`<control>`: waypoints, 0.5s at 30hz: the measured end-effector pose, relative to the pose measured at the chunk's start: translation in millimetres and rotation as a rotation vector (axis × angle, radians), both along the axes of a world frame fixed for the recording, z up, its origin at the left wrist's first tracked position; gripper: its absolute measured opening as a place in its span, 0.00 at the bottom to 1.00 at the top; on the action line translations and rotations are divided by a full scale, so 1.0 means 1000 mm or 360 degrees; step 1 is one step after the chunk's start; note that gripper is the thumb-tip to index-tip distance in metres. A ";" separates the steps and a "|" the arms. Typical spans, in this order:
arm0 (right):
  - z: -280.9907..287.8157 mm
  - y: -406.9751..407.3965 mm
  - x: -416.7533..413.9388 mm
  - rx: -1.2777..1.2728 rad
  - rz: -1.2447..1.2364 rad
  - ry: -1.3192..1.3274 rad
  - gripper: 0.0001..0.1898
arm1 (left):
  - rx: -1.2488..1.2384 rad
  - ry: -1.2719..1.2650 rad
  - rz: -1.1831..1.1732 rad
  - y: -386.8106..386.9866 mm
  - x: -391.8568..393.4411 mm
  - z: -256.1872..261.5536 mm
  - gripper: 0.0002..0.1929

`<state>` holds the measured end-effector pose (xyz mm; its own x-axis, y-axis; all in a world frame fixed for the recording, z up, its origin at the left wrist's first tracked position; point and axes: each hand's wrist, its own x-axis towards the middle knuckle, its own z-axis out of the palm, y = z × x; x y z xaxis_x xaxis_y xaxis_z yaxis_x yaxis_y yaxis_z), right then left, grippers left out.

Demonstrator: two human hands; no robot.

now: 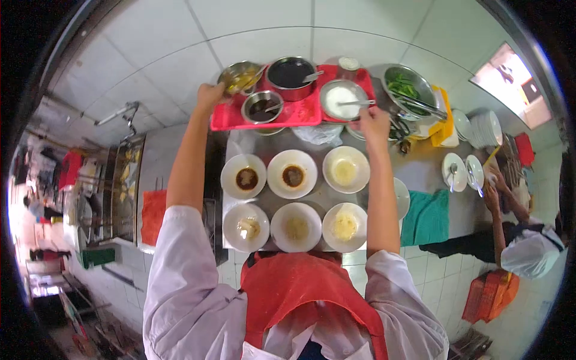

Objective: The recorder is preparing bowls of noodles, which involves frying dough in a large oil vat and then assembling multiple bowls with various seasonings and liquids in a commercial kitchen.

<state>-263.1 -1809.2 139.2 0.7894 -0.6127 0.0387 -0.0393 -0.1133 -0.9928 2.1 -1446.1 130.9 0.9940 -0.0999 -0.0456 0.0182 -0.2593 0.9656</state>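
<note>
My left hand (211, 95) touches the near left side of a metal bowl (238, 77) holding yellow liquid and a spoon; its exact grip is unclear. My right hand (374, 122) is at the handle end of a spoon (355, 103) that lies across a bowl of white powder or grains (339, 100); whether the fingers close on it is hard to tell. Between them on a red tray (270, 123) stand a pot of dark liquid (291, 74) and a small metal bowl of brown sauce (262, 108). Nearer me are several white bowls (292, 174), some with brown sauce, others with pale yellowish contents.
A metal bowl of green vegetables with tongs (409, 90) stands back right, beside stacked plates (486, 128). A green cloth (425, 218) and an orange cloth (154, 216) lie at either side. A co-worker's hands (492, 189) are at two small plates with spoons (454, 173).
</note>
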 end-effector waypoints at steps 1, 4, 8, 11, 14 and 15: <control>0.000 -0.007 -0.013 -0.0118 -0.0056 0.0062 0.11 | -0.0010 -0.0086 -0.0063 -0.011 -0.005 -0.009 0.18; -0.016 0.019 -0.034 -0.0027 0.0023 -0.0117 0.06 | -0.0396 0.0067 -0.0053 0.031 0.005 -0.030 0.20; -0.047 0.048 -0.068 0.0154 0.0090 -0.0109 0.08 | 0.0083 -0.0064 0.0210 0.075 -0.029 -0.050 0.15; -0.060 0.052 -0.094 0.0283 0.0016 0.0002 0.10 | 0.0228 -0.1036 0.0393 0.019 -0.112 -0.087 0.14; -0.057 0.067 -0.112 0.0304 0.0137 -0.0014 0.12 | -0.0198 0.0261 -0.0497 -0.062 -0.244 -0.077 0.25; -0.043 0.067 -0.118 0.0249 0.0134 0.0061 0.13 | -0.0240 0.0581 -0.0422 -0.102 -0.278 -0.049 0.30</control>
<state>-380.7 -1741.9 96.6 0.8371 -0.5407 -0.0830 -0.0743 0.0379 -0.9965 -275.9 -1547.8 81.9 0.8550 -0.3805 -0.3524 0.3153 -0.1580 0.9357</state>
